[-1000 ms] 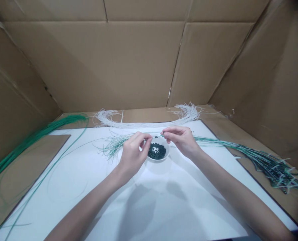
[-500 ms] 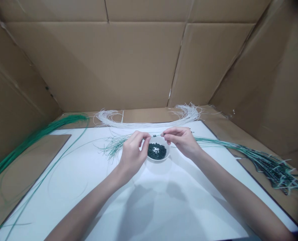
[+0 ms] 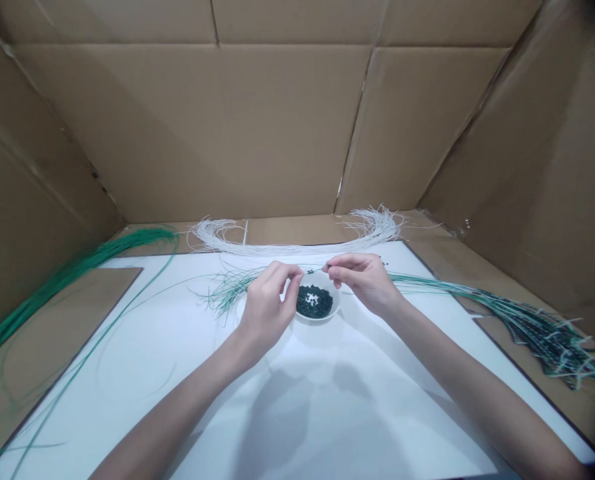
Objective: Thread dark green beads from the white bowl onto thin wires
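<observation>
Strand (image 3: 318, 271), just one, bearing a few dark beads (image 3: 310, 271) too small to count, spans above the bowl (image 3: 336, 300), pinched by the left hand (image 3: 271, 293) and by the right hand (image 3: 361, 280). Three bundles lie around the bowl: green bundle (image 3: 85, 268) left, white bundle (image 3: 297, 250) behind, beaded bundle (image 3: 542, 330) right. Beneath it spreads one white board (image 3: 417, 443); three cardboard walls (image 3: 277, 133) stand beyond it.

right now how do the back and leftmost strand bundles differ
The back strand bundle is white, the leftmost strand bundle green. The back bundle curves into a U, both ends in view; the leftmost bundle slants out of frame. Both have many thin strands.
</observation>
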`<state>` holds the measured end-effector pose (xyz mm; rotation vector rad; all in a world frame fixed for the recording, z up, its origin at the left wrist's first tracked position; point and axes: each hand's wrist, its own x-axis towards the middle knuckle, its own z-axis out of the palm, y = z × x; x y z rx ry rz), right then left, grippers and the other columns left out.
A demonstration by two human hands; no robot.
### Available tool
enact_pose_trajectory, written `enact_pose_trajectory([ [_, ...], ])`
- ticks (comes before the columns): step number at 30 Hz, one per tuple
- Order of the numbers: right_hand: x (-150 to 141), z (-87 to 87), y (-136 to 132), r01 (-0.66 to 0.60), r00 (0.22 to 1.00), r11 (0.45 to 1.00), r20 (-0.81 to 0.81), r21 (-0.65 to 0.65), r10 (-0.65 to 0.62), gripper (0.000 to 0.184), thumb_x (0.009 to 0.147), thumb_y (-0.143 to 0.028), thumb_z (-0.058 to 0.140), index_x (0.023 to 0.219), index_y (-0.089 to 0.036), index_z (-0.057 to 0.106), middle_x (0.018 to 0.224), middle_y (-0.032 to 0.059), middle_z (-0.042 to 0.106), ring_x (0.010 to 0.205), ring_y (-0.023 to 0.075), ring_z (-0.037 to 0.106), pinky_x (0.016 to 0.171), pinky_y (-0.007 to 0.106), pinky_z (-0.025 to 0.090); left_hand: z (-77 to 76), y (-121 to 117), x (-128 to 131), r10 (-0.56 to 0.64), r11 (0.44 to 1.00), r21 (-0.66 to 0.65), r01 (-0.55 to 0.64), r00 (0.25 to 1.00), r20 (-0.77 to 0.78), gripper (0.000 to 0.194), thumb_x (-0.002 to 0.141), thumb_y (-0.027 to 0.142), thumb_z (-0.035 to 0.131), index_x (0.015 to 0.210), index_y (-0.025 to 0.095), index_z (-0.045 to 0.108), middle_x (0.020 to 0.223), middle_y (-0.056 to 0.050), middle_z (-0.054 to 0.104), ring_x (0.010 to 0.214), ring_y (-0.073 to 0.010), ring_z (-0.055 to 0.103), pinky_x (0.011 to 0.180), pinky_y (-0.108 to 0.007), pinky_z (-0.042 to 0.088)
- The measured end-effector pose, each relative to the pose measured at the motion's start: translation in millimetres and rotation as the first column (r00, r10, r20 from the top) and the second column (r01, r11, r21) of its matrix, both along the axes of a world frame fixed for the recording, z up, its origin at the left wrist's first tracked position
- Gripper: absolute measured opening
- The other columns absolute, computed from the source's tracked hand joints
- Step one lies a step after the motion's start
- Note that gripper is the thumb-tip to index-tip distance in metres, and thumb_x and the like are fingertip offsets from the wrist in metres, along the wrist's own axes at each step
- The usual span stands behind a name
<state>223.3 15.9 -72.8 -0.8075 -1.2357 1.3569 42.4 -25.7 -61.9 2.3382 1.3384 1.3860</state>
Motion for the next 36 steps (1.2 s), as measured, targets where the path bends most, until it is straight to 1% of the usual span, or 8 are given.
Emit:
enact_pose_trajectory([
  [5, 0, 2.0, 1, 0.012, 0.999, 1.000, 0.037, 0.018, -0.013, 0.011, 0.055, -0.020, 0.075, 0.065, -0.020, 0.071, 0.067, 0.0023, 0.068, 0.052, 0.0084, 0.054, 0.046, 0.021, 0.044, 0.6, -1, 1, -0.023, 1.000, -0.013, 0.023, 1.000, -0.013, 0.011, 0.084, 0.014, 0.044, 0.078, 0.017, 0.053, 0.074, 0.000, 0.057, 0.062, -0.0091, 0.047, 0.058, -0.020, 0.038],
  [12, 4, 5.2, -1, 0.001, 0.984, 0.993, 0.174, 0.120, -0.022, 0.009, 0.057, -0.020, 0.074, 0.065, -0.019, 0.071, 0.067, 0.0021, 0.067, 0.053, 0.0089, 0.053, 0.049, 0.023, 0.045, -1.2, -1, 0, 0.006, 1.000, -0.002, -0.006, 1.000, -0.010, 0.010, 0.084, 0.014, 0.045, 0.079, 0.017, 0.053, 0.073, 0.000, 0.057, 0.063, -0.0097, 0.048, 0.058, -0.021, 0.037],
  [15, 2, 3.5, -2, -0.021, 0.990, 0.994, 0.144, 0.109, 0.005, 0.011, 0.056, -0.020, 0.075, 0.065, -0.020, 0.071, 0.068, 0.0020, 0.067, 0.055, 0.0092, 0.053, 0.048, 0.022, 0.044, -2.4, -1, 1, -0.001, 1.000, 0.008, 0.001, 1.000, -0.021, 0.010, 0.084, 0.014, 0.045, 0.079, 0.017, 0.053, 0.073, 0.000, 0.057, 0.064, -0.0095, 0.048, 0.059, -0.021, 0.038],
  [18, -2, 0.3, -3, -0.036, 0.997, 0.998, 0.074, 0.045, 0.033, 0.012, 0.055, -0.021, 0.075, 0.065, -0.020, 0.070, 0.065, 0.0012, 0.066, 0.049, 0.0075, 0.051, 0.046, 0.023, 0.043, -2.8, -2, 3, -0.014, 1.000, 0.021, 0.014, 1.000, -0.027, 0.010, 0.084, 0.014, 0.045, 0.079, 0.017, 0.053, 0.073, 0.000, 0.057, 0.064, -0.0093, 0.049, 0.060, -0.020, 0.038],
  [21, -4, -2.6, -4, -0.037, 0.998, 0.999, 0.040, -0.003, 0.037, 0.013, 0.054, -0.022, 0.076, 0.065, -0.019, 0.070, 0.064, 0.0006, 0.066, 0.045, 0.0062, 0.049, 0.046, 0.023, 0.043, -2.8, -3, 4, -0.013, 0.999, 0.031, 0.014, 1.000, -0.022, 0.010, 0.084, 0.014, 0.045, 0.079, 0.017, 0.053, 0.073, 0.000, 0.057, 0.065, -0.0096, 0.049, 0.060, -0.020, 0.038],
  [28, -5, -3.7, -5, -0.015, 1.000, 1.000, 0.023, 0.017, 0.015, 0.016, 0.055, -0.021, 0.076, 0.070, -0.019, 0.069, 0.065, 0.0004, 0.066, 0.047, 0.0073, 0.051, 0.046, 0.023, 0.043, -3.4, -4, 4, -0.030, 0.999, 0.030, 0.031, 0.999, -0.017, 0.011, 0.084, 0.013, 0.045, 0.080, 0.018, 0.053, 0.073, 0.000, 0.057, 0.065, -0.0095, 0.049, 0.062, -0.021, 0.039],
  [36, -7, 0.7, -6, 0.013, 1.000, 1.000, 0.022, 0.021, -0.014, 0.015, 0.053, -0.022, 0.076, 0.067, -0.019, 0.068, 0.062, -0.0002, 0.064, 0.045, 0.0071, 0.050, 0.044, 0.023, 0.043, -3.4, -4, 4, -0.032, 0.999, 0.033, 0.033, 0.999, -0.017, 0.012, 0.084, 0.014, 0.044, 0.080, 0.018, 0.054, 0.075, -0.001, 0.058, 0.066, -0.0103, 0.050, 0.062, -0.022, 0.040],
])
